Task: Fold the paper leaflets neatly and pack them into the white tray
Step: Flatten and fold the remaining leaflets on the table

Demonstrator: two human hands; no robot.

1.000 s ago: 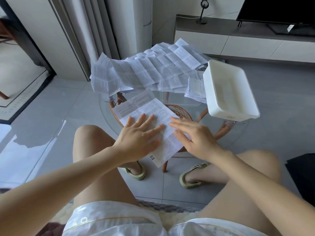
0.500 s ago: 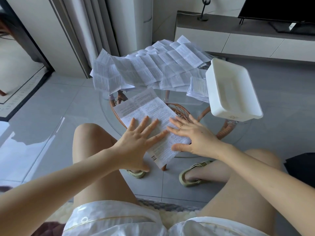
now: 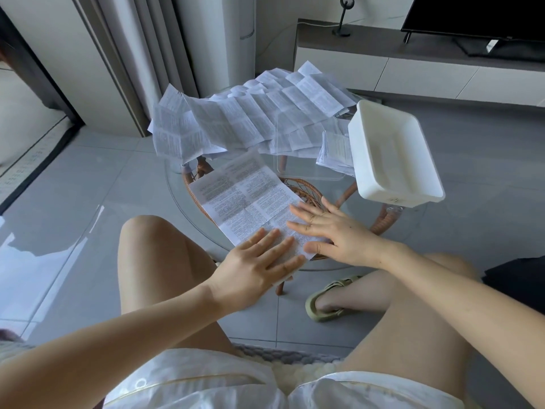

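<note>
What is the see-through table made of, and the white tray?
Table top: looks like glass, clear and shiny; the floor shows through it. Woven base: probably rattan or wicker, brown strands woven together. White tray: likely plastic, smooth and matte with rounded moulded corners.

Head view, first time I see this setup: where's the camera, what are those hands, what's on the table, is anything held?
There is no machine: a person wears the camera on the head, looking down at their own bare hands. The left hand and right hand lie flat, fingers straight, on one printed leaflet on a glass table. Behind it sits a pile of unfolded leaflets, with a white tray to the right. Nothing is gripped.
</note>
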